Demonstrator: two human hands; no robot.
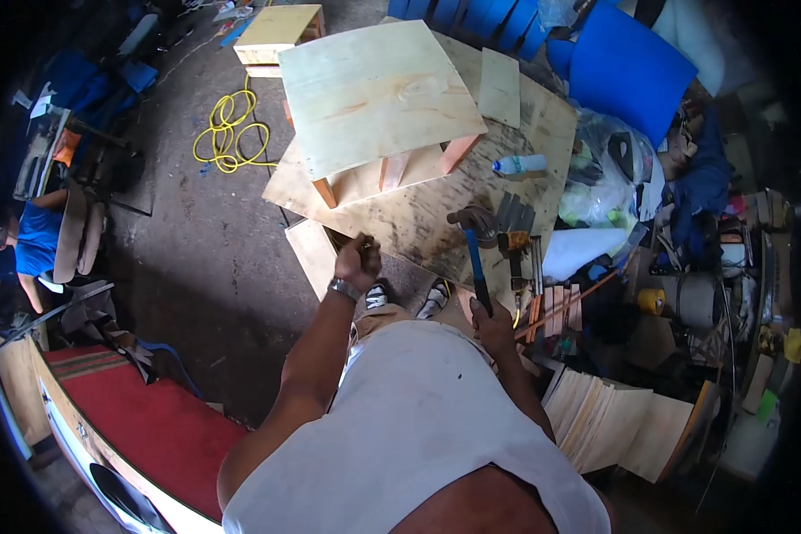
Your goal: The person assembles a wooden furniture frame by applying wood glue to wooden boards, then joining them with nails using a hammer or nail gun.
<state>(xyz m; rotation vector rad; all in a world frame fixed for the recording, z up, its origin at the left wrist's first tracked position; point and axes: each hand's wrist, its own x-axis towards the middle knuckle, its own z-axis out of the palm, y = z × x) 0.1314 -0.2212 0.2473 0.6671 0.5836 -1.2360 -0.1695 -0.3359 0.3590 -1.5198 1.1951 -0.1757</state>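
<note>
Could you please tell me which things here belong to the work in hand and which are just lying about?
In use: hammer in the right hand; bench edge under the closed left hand; stool on the bench.
Lying about: bottle, yellow cable, tape roll, board stack, blue cushions.

The hammer point(478, 267) in the right hand point(494, 327) has a glossy blue handle and dull metal head; beyond it lies matt, stained plywood point(409, 222).

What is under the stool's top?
Three reddish legs show, standing on the plywood board. The rest beneath the stool is covered by its top. The hammer in the right hand is beside it, not under.
</note>
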